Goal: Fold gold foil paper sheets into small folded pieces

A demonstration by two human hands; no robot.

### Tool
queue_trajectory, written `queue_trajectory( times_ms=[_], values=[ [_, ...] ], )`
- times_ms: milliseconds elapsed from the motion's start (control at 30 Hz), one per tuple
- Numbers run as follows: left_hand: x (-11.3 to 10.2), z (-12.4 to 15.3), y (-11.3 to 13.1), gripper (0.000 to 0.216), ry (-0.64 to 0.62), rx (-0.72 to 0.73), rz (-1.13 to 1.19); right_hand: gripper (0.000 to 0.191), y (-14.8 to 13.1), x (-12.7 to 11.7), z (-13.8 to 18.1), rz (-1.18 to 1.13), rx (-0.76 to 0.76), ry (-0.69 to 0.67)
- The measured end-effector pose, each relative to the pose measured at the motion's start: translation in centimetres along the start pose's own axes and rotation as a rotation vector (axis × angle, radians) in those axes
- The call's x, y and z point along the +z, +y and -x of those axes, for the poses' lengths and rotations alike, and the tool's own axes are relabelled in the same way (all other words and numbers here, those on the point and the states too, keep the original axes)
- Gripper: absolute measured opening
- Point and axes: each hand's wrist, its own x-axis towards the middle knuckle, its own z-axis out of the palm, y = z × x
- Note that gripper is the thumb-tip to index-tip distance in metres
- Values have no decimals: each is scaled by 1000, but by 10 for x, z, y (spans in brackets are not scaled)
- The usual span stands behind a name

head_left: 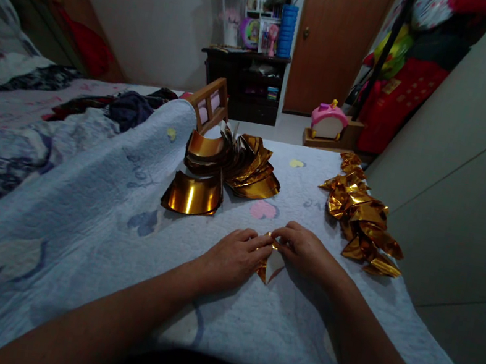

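Note:
A small sheet of gold foil paper point(272, 267), white on its inner side, lies folded on the pale blue quilt point(89, 224) right in front of me. My left hand point(234, 259) rests on its left part with the fingers curled and pressing down. My right hand point(304, 249) pinches its upper edge from the right. The fingertips of both hands meet over the paper and hide most of it.
A stack of curled gold sheets point(221, 172) sits beyond my hands beside a small wooden frame point(209, 104). A heap of folded gold pieces point(362, 215) lies at the right, near the quilt's edge. A dark cabinet point(242, 81) and a door point(338, 42) stand at the back.

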Motion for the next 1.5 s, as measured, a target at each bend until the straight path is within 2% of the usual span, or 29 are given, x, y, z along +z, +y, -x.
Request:
queue_trajectory(
  times_ms=[167,367,567,933,1033,1133,1333,1433,1500],
  values=[
    [1,1,0,38,2,-33,-19,31,-1,-2,1,49,-10,-33],
    [2,1,-1,40,-15,-19,5,30,-2,-16,7,97,-43,-116],
    [1,0,-1,37,-24,-24,-4,38,-1,-27,14,124,-24,-175],
    [3,2,0,35,18,-30,-18,28,1,-36,18,125,-109,-232],
    [1,2,1,34,23,-32,-9,25,3,-37,17,84,-119,-204],
    [2,3,0,36,37,-33,15,23,4,-33,13,103,-56,-115],
    [2,1,-3,36,127,8,141,11,-1,-3,2,133,106,48],
    [-4,-1,0,31,164,-41,249,7,-7,7,-1,186,168,77],
    [-7,-2,2,22,142,-91,282,5,-10,10,-1,196,166,78]
  ],
)
